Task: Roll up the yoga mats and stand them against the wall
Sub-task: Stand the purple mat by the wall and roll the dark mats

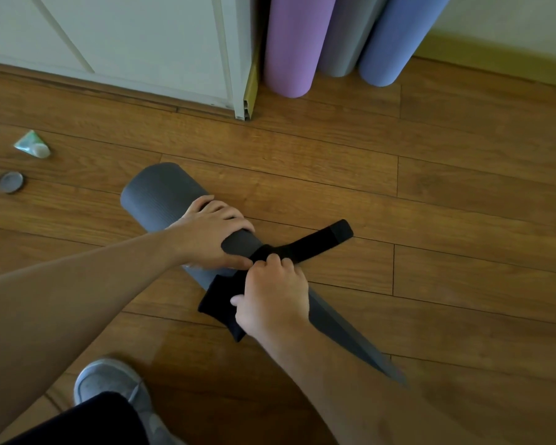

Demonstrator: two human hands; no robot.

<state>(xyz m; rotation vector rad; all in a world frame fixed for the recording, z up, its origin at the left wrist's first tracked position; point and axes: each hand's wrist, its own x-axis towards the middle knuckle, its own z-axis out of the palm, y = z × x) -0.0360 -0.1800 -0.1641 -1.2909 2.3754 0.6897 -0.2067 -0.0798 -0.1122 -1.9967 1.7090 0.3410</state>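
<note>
The left hand (211, 234) lies over the dark grey rolled mat (161, 200), fingers curled over its top and thumb pressed along its near side, grasping it. The right hand (272, 297) has a clenched grip on the black strap (315, 242), which wraps round the middle of the roll; 1 end of the strap sticks out to the right over the floor (463, 220) and the other part hangs below the hand. The roll lies flat on the wooden floor, tightly wound, its surface finely ribbed. 3 more rolled mats stand upright against the wall: 1 purple mat (294, 43), 1 grey mat (347, 36) and 1 blue mat (395, 40), touching side by side. That makes 4 mats and 1 strap.
</note>
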